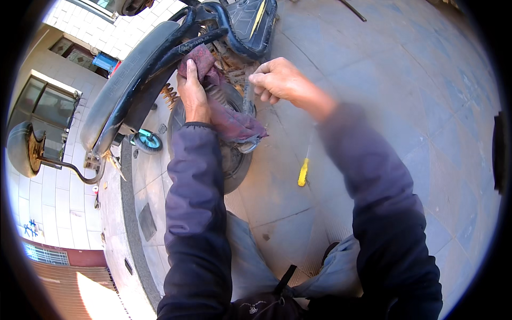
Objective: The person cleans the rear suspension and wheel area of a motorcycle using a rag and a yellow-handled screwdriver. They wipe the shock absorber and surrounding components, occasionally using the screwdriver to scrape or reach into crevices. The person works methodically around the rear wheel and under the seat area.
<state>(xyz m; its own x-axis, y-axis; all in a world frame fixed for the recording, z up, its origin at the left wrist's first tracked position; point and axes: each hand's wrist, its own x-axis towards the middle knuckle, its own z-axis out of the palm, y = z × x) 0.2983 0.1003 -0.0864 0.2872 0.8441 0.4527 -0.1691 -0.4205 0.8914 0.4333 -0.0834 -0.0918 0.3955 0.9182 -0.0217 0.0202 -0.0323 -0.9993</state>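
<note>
My left hand grips a stained reddish cloth against the rear of an electric scooter, below its black seat. The cloth hangs down over the wheel. On the other side of the wheel, my right hand is raised with its fingers curled and the thumb against the forefinger. Close by its fingertips is a greyish, blurred strip-like part; whether the hand holds it cannot be told. Rusty coil springs show beside my left hand. A yellow-handled screwdriver lies on the tiled floor.
A small wheel with a turquoise hub stands beyond the scooter, near a stone curb. The scooter's mirror juts out at the left. A dark rod lies on the floor at the top. My knees are bent below my arms.
</note>
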